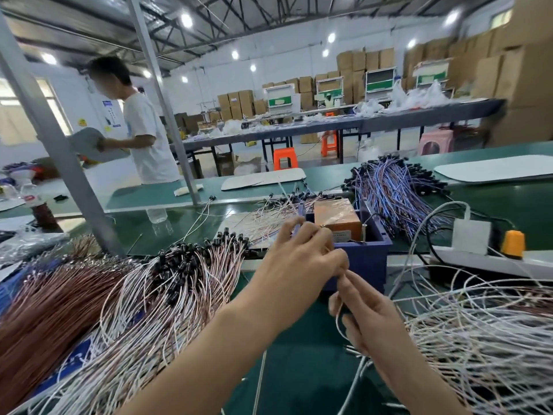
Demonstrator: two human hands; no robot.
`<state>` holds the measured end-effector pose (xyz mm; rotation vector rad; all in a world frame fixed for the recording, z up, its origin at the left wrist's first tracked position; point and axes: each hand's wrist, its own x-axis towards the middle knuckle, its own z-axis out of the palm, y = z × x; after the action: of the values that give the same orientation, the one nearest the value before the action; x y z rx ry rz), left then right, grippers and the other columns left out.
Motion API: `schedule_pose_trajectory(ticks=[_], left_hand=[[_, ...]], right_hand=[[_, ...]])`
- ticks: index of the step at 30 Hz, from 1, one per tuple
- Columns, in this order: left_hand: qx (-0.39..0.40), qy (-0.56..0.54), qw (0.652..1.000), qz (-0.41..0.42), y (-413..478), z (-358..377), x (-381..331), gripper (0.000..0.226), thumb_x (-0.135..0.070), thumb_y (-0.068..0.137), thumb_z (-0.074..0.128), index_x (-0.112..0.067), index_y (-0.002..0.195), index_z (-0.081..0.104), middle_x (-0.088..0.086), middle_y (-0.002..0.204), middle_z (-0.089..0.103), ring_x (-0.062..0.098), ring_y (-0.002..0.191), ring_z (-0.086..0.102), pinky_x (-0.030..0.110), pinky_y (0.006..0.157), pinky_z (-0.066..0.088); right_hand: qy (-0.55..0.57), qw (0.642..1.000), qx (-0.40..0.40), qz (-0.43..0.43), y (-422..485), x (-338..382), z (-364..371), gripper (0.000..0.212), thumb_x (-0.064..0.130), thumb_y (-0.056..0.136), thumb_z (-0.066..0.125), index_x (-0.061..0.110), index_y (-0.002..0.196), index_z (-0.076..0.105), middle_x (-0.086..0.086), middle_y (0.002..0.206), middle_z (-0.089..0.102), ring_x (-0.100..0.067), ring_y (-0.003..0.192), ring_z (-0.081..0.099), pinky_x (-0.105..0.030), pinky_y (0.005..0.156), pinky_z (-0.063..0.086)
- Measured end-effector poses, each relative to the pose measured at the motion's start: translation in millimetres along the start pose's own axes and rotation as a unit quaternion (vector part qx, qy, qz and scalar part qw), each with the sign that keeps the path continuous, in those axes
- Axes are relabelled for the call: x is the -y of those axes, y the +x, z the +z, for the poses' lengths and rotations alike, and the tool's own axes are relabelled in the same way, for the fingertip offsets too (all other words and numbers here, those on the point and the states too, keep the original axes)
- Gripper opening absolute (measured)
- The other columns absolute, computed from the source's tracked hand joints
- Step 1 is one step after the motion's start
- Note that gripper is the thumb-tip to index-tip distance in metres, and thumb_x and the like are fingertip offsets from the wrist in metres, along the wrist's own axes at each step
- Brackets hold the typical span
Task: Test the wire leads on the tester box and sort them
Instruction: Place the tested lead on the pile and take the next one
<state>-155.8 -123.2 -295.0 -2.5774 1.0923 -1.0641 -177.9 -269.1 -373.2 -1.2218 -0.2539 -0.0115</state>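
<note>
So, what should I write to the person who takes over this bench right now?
Left hand: fingers curled at the rim of the blue plastic tester box, apparently holding a thin white wire lead.
Right hand: pinches the same lead.
Pile of pink-white leads with black ends lies left, probably done.
Loose white tangle lies right, probably left to test.

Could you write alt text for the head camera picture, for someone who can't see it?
Two hands work at a blue tester box on a green bench: the left hand curls at its edge, the right hand pinches a wire lead. Heaps of leads lie either side.
</note>
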Motion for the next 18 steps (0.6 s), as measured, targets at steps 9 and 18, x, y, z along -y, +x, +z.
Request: schedule_pose_trajectory(ticks=[9, 18], left_hand=[[-0.097, -0.554, 0.637, -0.528, 7, 3, -12, 0.019, -0.033, 0.105, 0.045, -0.026, 0.102, 0.062, 0.002, 0.101, 0.071, 0.002, 0.091, 0.064, 0.027, 0.083, 0.053], [-0.126, -0.737, 0.397, -0.532, 27, 11, 9, 0.022, -0.02, 0.106, 0.045, -0.011, 0.115, 0.064, -0.002, 0.073, 0.072, 0.012, 0.064, 0.07, 0.027, 0.06, 0.056]], right_hand=[[-0.032, 0.999, -0.042, -0.01, 1, -2, -7, 0.029, 0.042, 0.084, 0.06, 0.035, 0.104, 0.079, 0.005, 0.05, 0.037, -0.007, 0.041, 0.026, -0.015, 0.038, 0.024], [-0.065, 0.998, -0.009, 0.009, 2, -4, -8, 0.027, 0.045, 0.082, 0.059, 0.038, 0.098, 0.079, 0.001, 0.05, 0.042, -0.007, 0.038, 0.028, -0.015, 0.038, 0.026]])
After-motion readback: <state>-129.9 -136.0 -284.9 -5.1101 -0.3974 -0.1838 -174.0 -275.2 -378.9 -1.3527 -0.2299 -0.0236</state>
